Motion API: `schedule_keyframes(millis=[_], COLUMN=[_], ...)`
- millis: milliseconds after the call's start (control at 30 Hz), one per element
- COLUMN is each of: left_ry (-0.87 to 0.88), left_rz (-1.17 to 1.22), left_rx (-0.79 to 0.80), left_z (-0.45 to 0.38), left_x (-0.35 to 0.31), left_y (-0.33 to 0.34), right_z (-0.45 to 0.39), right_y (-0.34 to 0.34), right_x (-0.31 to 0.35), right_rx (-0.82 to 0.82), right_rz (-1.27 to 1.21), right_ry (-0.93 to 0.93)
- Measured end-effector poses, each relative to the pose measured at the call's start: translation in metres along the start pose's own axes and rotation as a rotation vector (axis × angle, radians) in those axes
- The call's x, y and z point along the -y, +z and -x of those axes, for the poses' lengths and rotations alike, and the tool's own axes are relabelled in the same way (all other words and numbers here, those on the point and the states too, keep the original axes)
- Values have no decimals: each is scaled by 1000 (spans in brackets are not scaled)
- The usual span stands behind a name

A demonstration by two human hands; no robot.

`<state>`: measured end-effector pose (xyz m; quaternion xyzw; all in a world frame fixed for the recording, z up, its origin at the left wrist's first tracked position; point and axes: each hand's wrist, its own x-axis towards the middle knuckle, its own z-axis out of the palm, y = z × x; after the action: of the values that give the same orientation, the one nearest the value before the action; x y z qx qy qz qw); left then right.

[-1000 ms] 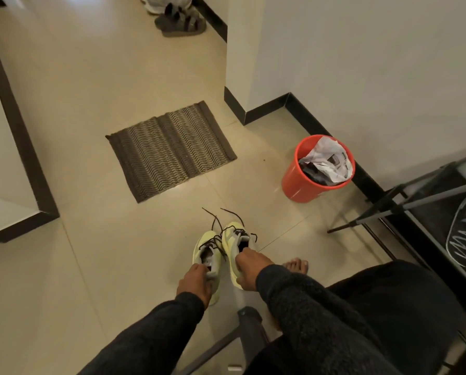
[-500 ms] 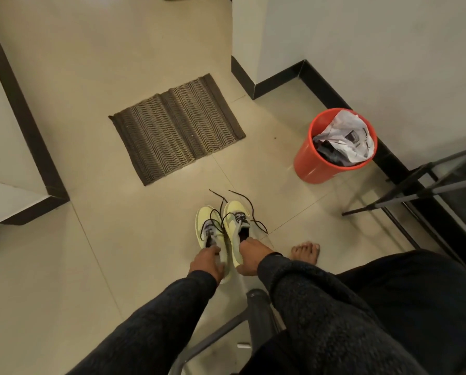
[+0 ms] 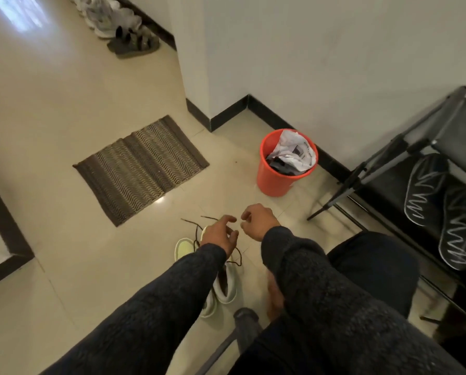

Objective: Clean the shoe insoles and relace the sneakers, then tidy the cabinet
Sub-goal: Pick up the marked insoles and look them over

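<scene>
Head view: the left hand [image 3: 219,234] and right hand [image 3: 257,220] are seen empty, fingers loosely curled, above the sneakers [image 3: 221,282] set side by side on the floor [image 3: 64,253], laces [image 3: 196,226] loose.

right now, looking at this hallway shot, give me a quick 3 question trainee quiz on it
1. True or false: both hands, left and right, hold nothing.
2. What lies in the orange bucket? A) crumpled pale material B) a sneaker C) water
3. Fill in: the two dark insoles lie on the black ____ at the right.

Key
1. True. Both hover above the sneakers, fingers loosely curled, empty.
2. A
3. rack
</scene>
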<state>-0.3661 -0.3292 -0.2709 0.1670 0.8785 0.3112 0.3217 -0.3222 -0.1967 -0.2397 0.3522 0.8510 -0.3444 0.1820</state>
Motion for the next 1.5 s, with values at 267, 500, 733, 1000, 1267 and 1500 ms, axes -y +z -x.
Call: schedule_keyframes(millis=[267, 500, 733, 1000, 1267, 1500], left_ry=[352, 620, 589, 35, -236, -306], left_rz=[92, 215, 339, 225, 295, 464], left_rx=[-90, 93, 456, 872, 869, 870], left_z=[4, 40, 100, 144, 138, 144], left_x=[-130, -244, -318, -321, -337, -357], left_y=[1, 73, 172, 277, 374, 426], right_z=[59, 140, 216, 262, 254, 236], right_y=[-128, -186, -177, -145, -132, -140], right_x=[-35, -137, -265, -382, -471, -517], right_rx=[-412, -678, -875, -1059, -1106, -1132], right_rz=[-199, -380, -829, -1336, -1748, -2054], right_ry=[-18, 133, 450, 730, 792, 717])
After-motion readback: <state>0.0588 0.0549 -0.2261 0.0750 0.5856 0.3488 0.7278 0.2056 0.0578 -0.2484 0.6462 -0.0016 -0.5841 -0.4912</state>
